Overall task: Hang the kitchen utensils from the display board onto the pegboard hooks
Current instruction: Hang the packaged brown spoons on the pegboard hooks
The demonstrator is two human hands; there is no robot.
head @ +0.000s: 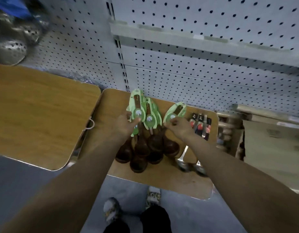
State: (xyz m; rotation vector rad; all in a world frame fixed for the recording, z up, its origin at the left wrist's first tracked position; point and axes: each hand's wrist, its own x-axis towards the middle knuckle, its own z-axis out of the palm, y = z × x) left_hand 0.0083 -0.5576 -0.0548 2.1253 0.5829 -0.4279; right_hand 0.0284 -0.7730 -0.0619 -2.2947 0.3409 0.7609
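Note:
Several dark wooden ladles [142,148] with green card hang tags lie in a pile on a wooden display board [162,180]. My left hand [127,123] pinches the green tag of one ladle [137,106] at the pile's left. Over on the right side, my right hand [180,126] pinches the green tag of another ladle [174,111]. The grey pegboard [195,78] rises just behind the board, and no hooks show on it in this blurred view.
A second wooden board [37,115] lies to the left. Black-carded utensils [201,125] and metal spoons [190,165] sit on the display board's right. Perforated metal skimmers [12,44] hang at upper left. Cardboard boxes [271,145] stand at right. My feet [111,211] are on the floor below.

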